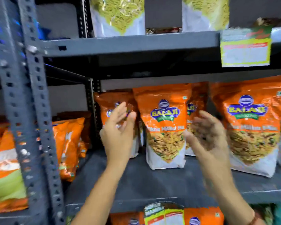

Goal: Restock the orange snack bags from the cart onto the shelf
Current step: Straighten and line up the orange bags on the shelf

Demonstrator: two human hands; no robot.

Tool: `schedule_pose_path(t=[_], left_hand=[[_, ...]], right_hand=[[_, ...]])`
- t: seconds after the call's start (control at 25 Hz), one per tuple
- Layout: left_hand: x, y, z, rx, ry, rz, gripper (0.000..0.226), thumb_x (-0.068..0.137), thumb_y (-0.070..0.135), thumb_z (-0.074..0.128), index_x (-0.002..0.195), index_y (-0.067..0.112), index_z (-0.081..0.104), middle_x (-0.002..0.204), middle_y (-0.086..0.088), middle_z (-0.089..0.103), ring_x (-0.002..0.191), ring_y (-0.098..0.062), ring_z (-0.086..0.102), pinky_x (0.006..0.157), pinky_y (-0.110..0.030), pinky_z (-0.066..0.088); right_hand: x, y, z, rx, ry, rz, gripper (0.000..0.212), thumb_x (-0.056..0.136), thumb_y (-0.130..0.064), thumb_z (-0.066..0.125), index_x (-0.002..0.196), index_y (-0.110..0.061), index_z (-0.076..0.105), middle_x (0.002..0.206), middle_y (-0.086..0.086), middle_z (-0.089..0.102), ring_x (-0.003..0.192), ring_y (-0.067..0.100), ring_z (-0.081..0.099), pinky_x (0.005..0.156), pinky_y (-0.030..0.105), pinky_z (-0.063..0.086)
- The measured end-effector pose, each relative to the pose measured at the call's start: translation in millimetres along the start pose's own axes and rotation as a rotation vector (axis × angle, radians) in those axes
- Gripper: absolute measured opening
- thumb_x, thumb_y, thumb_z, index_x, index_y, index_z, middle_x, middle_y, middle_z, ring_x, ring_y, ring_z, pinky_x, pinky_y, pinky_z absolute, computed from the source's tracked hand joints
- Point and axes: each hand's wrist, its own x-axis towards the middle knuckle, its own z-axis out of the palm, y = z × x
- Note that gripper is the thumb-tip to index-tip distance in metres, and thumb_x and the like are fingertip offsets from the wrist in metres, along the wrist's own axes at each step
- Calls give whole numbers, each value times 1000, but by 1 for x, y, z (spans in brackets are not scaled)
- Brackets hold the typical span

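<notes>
My arms are bare to the lower edge of the frame, no sleeves; my left hand [118, 132] wears nothing, my right hand [208, 135] is blurred, with a thin reddish-brown band [253, 220] at the wrist, lower right

orange snack bag [164, 125] stands upright mid-shelf [152, 181], more orange bags [251, 124] beside and behind.

Shelf [136, 181] front bare; bags [165, 127] block back; post [37, 127] left.
</notes>
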Motion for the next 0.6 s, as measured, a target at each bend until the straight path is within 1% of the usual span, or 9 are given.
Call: schedule_pose_path(t=[0.08,0.16,0.2,0.24,0.28,0.32,0.4,0.48,0.6], left_hand=[[28,-33,-26,-35,132,-123,39,85,12,69,123,18,61,115,-1,67,106,-10,65,82,-8,48],[47,-71,-47,-56,201,-281,45,85,6,67,128,12,57,128,-10,62,119,-22,59,95,-21,46],[51,-88,-54,-49,209,-364,48,85,4,67,130,9,54,134,-13,58,125,-26,55,99,-26,43],[52,-103,-57,-17,204,-452,50,86,4,66,133,8,52,138,-15,55,128,-28,52,100,-28,41],[52,-115,-59,32,182,-536,51,87,6,64,136,7,48,142,-16,51,130,-29,50,101,-30,40],[51,-126,-59,68,143,-611,51,90,10,61,139,8,45,145,-17,47,132,-30,48,104,-33,40],[50,-143,-57,110,53,-727,48,97,20,51,143,11,39,149,-16,43,133,-31,47,110,-41,40],[51,-154,-56,174,-23,-792,45,99,27,42,142,14,40,145,-16,48,129,-32,50,108,-44,43],[52,-166,-58,208,-70,-816,40,100,28,38,137,14,45,137,-14,55,121,-31,55,99,-37,47]], right_hand=[[-3,10,54,-7,-218,128,58,79,-19,76,125,-42,49,132,-11,56,121,5,55,97,24,48],[-6,25,103,61,-409,294,65,82,-6,72,133,-34,44,139,-14,51,125,-4,50,105,20,42],[-6,35,123,87,-471,376,61,84,-2,69,129,-34,45,134,-19,53,116,-15,53,100,10,42],[-6,46,138,73,-506,446,55,84,2,68,118,-36,47,126,-23,56,101,-22,56,88,2,43],[-5,58,151,41,-496,496,51,83,4,67,107,-36,48,122,-19,60,90,-19,59,79,1,44],[-3,69,161,5,-450,540,49,81,6,68,103,-34,48,126,-9,63,90,-8,60,77,5,45],[1,87,172,-24,-334,619,54,79,6,67,114,-29,45,134,7,59,100,12,55,81,18,46],[1,97,178,-19,-308,675,65,80,3,65,132,-26,41,137,5,54,107,14,49,86,22,44],[-6,108,182,-60,-315,664,67,78,-5,68,131,-32,38,133,-3,52,113,13,50,92,26,43]])
